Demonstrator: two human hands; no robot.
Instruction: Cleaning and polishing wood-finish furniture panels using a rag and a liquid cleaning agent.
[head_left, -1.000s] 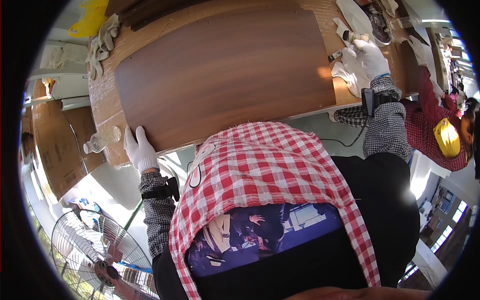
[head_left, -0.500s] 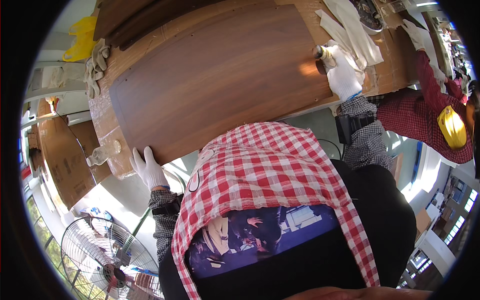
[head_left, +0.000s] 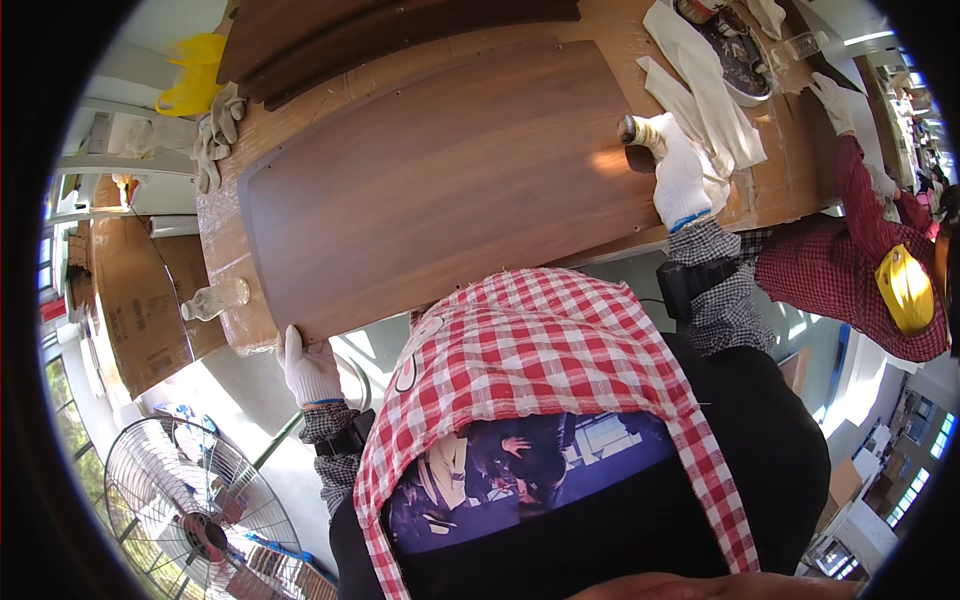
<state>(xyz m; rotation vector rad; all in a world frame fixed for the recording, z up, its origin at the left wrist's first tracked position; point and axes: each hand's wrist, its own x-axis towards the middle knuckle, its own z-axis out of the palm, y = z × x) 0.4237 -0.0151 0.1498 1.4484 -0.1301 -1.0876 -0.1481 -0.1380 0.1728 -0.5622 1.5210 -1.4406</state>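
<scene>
A wide brown wood-grain panel (head_left: 440,180) lies in front of me, with small dark holes along its edges. At its near left corner is my left hand (head_left: 312,374) in a white glove. One digit rests along the panel's edge and the others are tucked out of sight under it, so the hand is closed on the corner. Above the panel's right end, my white-gloved right hand (head_left: 680,170) is closed around a short cylindrical thing with a dark round end (head_left: 629,130). Its exact kind does not show.
White cloth strips (head_left: 700,90) and a round container (head_left: 745,65) lie at the far right. More dark panels (head_left: 400,40) sit at the back. Leftward are grey gloves (head_left: 218,135), a clear bottle (head_left: 217,299) and a fan (head_left: 200,530). A person in a red checked sleeve (head_left: 852,170) works at right.
My left hand has gone from fingers spread at the corner to closing on the panel's edge. The right hand still holds the cylindrical thing. The whole view has shifted slightly.
</scene>
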